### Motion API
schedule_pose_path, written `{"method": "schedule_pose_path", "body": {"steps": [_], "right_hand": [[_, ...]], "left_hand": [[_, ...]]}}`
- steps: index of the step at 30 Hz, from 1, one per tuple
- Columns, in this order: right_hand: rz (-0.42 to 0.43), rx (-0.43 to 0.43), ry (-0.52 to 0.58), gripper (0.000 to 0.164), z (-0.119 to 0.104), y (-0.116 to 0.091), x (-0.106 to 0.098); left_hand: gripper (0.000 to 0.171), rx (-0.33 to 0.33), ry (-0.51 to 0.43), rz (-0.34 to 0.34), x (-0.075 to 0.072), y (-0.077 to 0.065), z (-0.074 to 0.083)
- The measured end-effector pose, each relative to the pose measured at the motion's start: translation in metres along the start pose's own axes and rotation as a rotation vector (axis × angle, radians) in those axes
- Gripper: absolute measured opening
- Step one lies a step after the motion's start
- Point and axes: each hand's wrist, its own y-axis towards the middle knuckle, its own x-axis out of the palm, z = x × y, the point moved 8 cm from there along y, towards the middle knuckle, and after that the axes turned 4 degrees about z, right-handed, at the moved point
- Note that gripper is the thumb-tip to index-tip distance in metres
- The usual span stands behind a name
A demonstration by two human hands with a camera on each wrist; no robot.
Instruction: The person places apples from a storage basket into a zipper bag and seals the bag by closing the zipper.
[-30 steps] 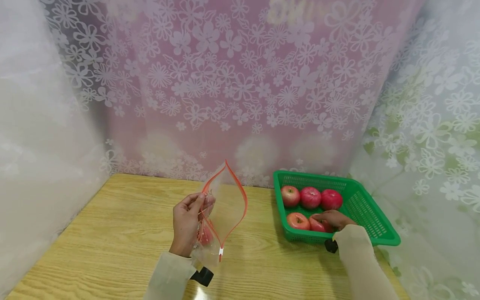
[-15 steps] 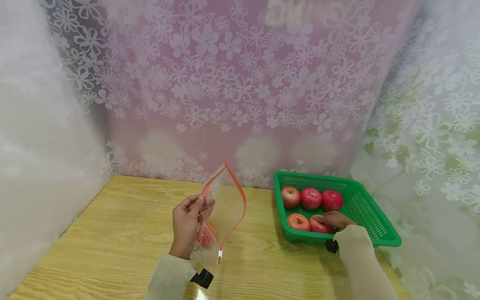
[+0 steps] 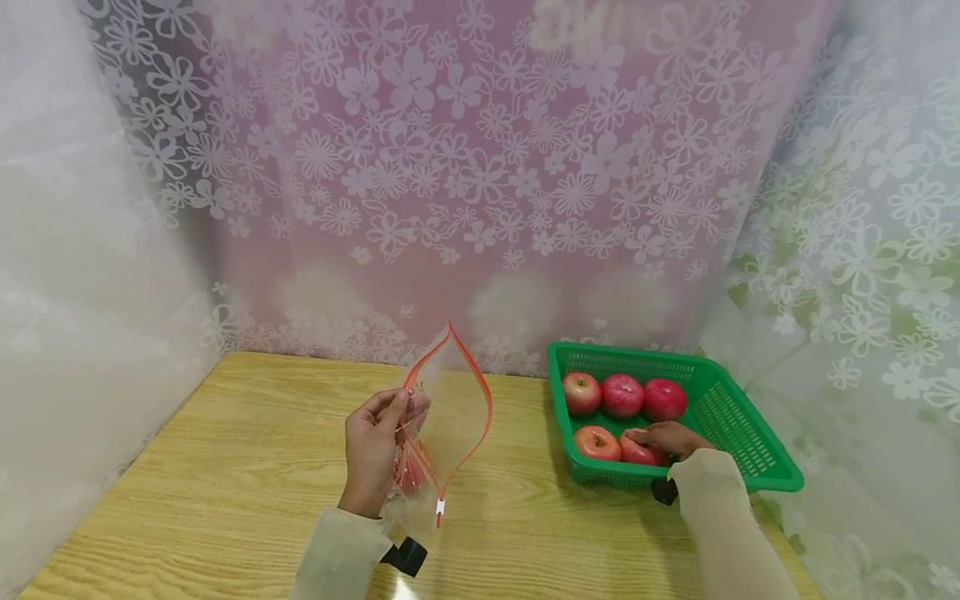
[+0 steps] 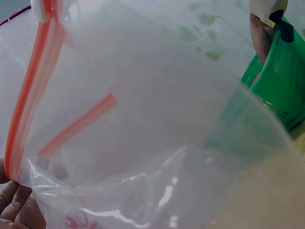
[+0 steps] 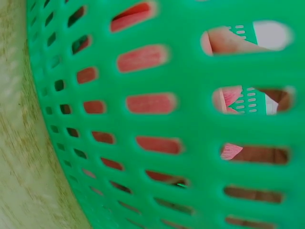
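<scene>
My left hand (image 3: 371,458) pinches the edge of a clear zip bag (image 3: 461,408) between thumb and fingers. Its mouth gapes wide, rimmed by an orange-red zip strip, with a white slider (image 3: 440,506) at the near end. A reddish patch with white marks shows low on the bag, beside the hand. My right hand (image 3: 675,439) reaches into a green basket (image 3: 731,417) and grips the front apple (image 3: 637,450). In the right wrist view, the basket wall (image 5: 190,124) hides most of that grip; parts of the fingers (image 5: 228,40) and red skin show through its slots.
Beside the gripped apple lies another apple (image 3: 596,443). Behind them, several red apples (image 3: 621,395) sit in a row along the basket's left part. The basket stands on a wood-grain table (image 3: 247,467), at its right side. Flower-patterned sheets (image 3: 465,167) enclose the back and sides.
</scene>
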Motion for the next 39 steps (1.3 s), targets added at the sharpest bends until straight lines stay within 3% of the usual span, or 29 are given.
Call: {"method": "schedule_pose_path", "body": {"steps": [10,27,39], "right_hand": [[0.031,-0.002,0.032,0.056,-0.0013,-0.0022,-0.0019],[0.056,-0.028,-0.034,0.056,-0.003,-0.003,-0.0078],[0.053,-0.021,-0.012,0.043,-0.0014,-0.0032,-0.0077]], "left_hand": [[0.028,0.0,0.001,-0.002,-0.0003,0.0,0.0004],[0.029,0.012,0.021,-0.001,-0.0012,0.0015,-0.0001],[0.031,-0.003,0.04,0.009,-0.0012,0.0009,0.0005]]}}
